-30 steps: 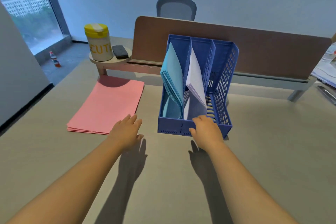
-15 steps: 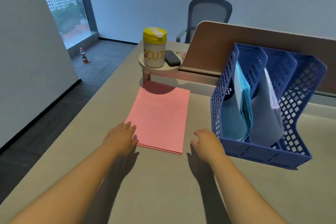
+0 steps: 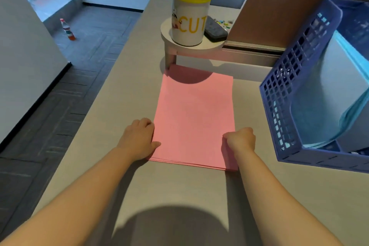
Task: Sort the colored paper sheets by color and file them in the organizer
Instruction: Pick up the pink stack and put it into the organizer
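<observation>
A stack of pink paper sheets (image 3: 194, 114) lies flat on the grey desk (image 3: 179, 195) in front of me. My left hand (image 3: 139, 139) grips the stack's left edge near the front, fingers curled at the edge. My right hand (image 3: 240, 141) grips the right edge, curled like a fist. To the right stands the blue mesh organizer (image 3: 279, 106). Light blue sheets (image 3: 311, 118) fill its nearest compartment, and white sheets (image 3: 357, 138) show behind them at the frame's edge.
A white canister with a yellow lid (image 3: 188, 10) and a black flat object (image 3: 215, 29) sit on a small round shelf (image 3: 169, 34) just beyond the pink stack. A brown divider panel (image 3: 279, 6) runs behind. The desk's left edge drops to the floor, where a bottle (image 3: 67, 30) stands.
My view swung left from the organizer to the pink stack. Both hands moved off the organizer's front and the desk onto the stack's two side edges and curled round them.
</observation>
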Available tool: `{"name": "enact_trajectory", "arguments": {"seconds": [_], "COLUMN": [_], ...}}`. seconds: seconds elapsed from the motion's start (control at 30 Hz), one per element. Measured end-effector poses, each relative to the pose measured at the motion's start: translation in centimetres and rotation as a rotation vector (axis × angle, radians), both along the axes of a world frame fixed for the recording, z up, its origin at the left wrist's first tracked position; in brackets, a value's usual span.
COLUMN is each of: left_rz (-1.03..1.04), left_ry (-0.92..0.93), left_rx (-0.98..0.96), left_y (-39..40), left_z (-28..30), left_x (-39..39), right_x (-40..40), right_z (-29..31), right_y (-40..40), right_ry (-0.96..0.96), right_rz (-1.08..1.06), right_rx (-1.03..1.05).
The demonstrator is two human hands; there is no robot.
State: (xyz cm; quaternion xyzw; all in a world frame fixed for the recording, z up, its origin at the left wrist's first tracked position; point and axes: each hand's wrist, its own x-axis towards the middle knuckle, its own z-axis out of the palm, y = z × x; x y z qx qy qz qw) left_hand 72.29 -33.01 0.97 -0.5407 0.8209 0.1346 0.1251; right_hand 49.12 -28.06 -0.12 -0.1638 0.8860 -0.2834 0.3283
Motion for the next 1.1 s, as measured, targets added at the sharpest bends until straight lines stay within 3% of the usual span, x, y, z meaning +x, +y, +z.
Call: {"name": "enact_trajectory", "arguments": {"seconds": [0.2,0.43,0.67,0.8,0.87,1.0,1.1], "left_rz": [0.023,0.017,-0.011,0.052,0.256,0.761,0.921], "left_ry": [-0.019,-0.104,-0.136,-0.112,0.114,0.839,1.224], "left_rx": [0.07,0.029,0.002,0.098,0.149,0.245,0.349], "left_y": [-0.9,0.3,2.5,4.3,4.7,4.7,4.7], "left_z": [0.6,0.5,0.4,0.2,0.1,1.0,2.5], "left_x": [0.1,0.1,0.7,1.0,0.8,-1.0,-2.7], "right_x": [-0.2,-0.4,0.3,0.0,-0.3,-1.7,-2.8], "right_z": [0.2,0.0,0.9,1.4,2.0,3.6,5.2], "right_y": [-0.8,-0.9,0.7,2.4,3.7,6.3,8.2], "right_ry": [-0.243,-0.132,-0.454,-0.395,-0.362,-0.43,-0.499], "right_rz": [-0.034,0.032,-0.033,0.117,0.176,0.214,0.261], "right_rx": [-0.051,0.011,-0.164,-0.253,-0.332,-0.472,-0.511]}}
